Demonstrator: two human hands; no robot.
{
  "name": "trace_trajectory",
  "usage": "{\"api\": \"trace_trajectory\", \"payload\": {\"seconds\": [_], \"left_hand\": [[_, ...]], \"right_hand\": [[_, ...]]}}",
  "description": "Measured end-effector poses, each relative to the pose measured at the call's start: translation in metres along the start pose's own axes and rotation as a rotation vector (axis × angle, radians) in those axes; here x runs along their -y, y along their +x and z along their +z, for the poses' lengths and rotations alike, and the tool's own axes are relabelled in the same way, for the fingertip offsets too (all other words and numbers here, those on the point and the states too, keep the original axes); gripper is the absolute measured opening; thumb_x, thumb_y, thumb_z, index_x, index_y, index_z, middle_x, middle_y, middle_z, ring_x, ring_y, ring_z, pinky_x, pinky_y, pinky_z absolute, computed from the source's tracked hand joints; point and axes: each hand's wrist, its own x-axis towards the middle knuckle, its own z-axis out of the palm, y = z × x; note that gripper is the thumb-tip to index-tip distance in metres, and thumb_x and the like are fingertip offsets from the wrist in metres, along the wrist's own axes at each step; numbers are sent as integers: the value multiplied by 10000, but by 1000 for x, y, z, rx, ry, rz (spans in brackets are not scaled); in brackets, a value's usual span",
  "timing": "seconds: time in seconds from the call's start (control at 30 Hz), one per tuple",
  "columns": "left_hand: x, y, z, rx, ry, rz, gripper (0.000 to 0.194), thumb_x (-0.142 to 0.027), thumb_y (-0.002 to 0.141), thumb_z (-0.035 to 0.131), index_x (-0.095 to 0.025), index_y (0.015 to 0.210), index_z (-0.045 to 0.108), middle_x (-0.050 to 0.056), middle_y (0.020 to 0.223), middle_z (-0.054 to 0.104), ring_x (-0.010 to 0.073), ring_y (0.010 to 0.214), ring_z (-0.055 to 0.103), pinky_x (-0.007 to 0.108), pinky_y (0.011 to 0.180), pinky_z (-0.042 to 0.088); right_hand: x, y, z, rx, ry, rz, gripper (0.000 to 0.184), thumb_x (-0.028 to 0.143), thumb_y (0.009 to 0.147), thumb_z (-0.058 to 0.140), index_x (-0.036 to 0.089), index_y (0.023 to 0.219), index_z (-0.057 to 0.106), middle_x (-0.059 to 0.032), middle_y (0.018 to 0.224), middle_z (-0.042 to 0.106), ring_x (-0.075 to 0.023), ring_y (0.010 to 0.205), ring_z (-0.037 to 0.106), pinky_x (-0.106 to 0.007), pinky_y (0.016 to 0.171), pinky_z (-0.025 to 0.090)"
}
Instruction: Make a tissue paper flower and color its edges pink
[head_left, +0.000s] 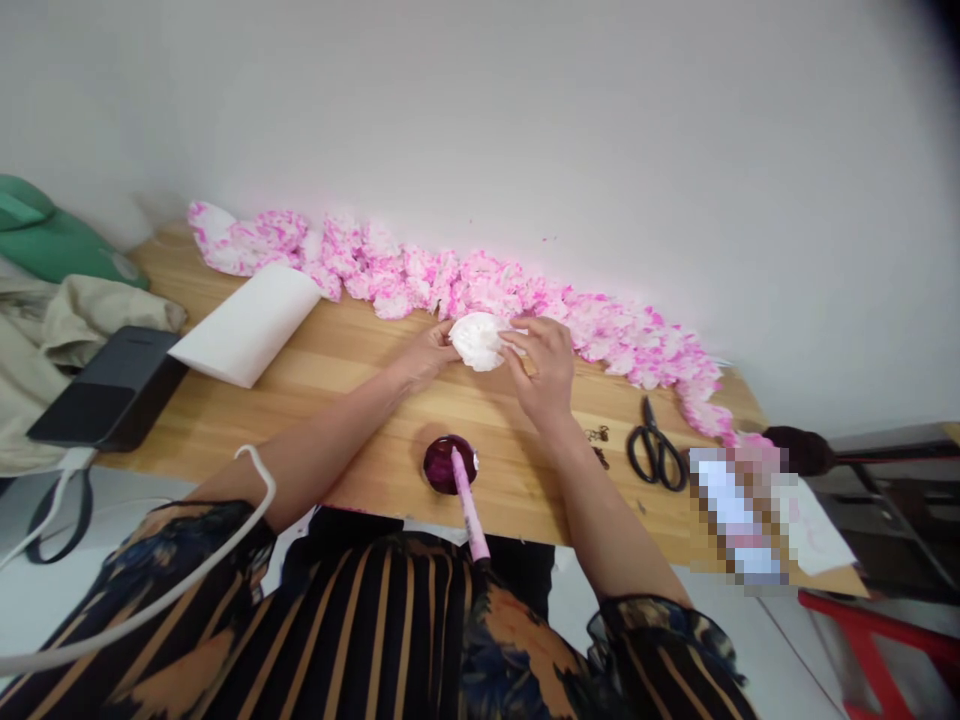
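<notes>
While your left hand point(435, 352) is pinching the white ruffled paper point(476, 342) at its nine o'clock edge, your right hand point(545, 370) is pinching it near three o'clock with thumb and forefinger; the paper is hiding some left fingertips. Counting from it, blocky pixels are masking the phone-like thing point(739, 515) at four o'clock, and the view's border is cutting off the green object point(60, 230) between nine and ten. It is staying unclear whether the pink pen point(466, 500), at six, is resting in or on the dark purple jar point(436, 470); its lower end is passing the near edge of the table point(360, 375). Pink-and-white paper flowers point(487, 285) are bordering your room at twelve, folded white paper point(247, 325) at nine, black scissors point(656, 455) at four; wood is showing between your forearms.
</notes>
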Motion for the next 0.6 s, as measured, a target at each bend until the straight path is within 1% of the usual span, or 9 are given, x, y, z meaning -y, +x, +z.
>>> {"api": "trace_trajectory", "payload": {"seconds": [0.1,0.2,0.37,0.5,0.6], "left_hand": [[1,0,1,12,60,20,559,-330,502,980,-143,977,751,59,968,777,201,924,694,324,901,512],[2,1,0,24,125,38,526,-373,521,965,-145,938,741,53,944,773,197,895,688,322,881,512],[2,1,0,38,211,54,491,-410,553,935,-146,904,716,55,932,767,195,882,683,321,859,522],[2,0,0,18,217,60,491,-393,560,929,-139,922,714,56,948,765,204,916,687,328,893,520],[2,1,-1,7,223,58,496,-397,560,925,-136,920,706,53,942,759,209,913,687,332,886,513]], "right_hand": [[-2,-1,2,83,-72,-35,154,244,972,609,311,1058,718,-47,1249,694,-272,1197,588,-519,1031,490],[-4,-3,3,121,-95,7,130,255,963,621,307,1028,720,-53,1297,668,-293,1248,548,-539,1057,478],[-3,-3,1,134,-103,41,144,219,958,596,289,922,716,-52,1249,679,-297,1225,547,-538,1036,487],[-1,-5,6,138,-116,21,119,212,952,609,277,915,702,-56,1221,689,-289,1196,566,-526,1014,501],[0,-6,8,137,-98,-4,116,210,959,607,267,901,689,-59,1203,695,-282,1173,580,-514,990,519]]}}
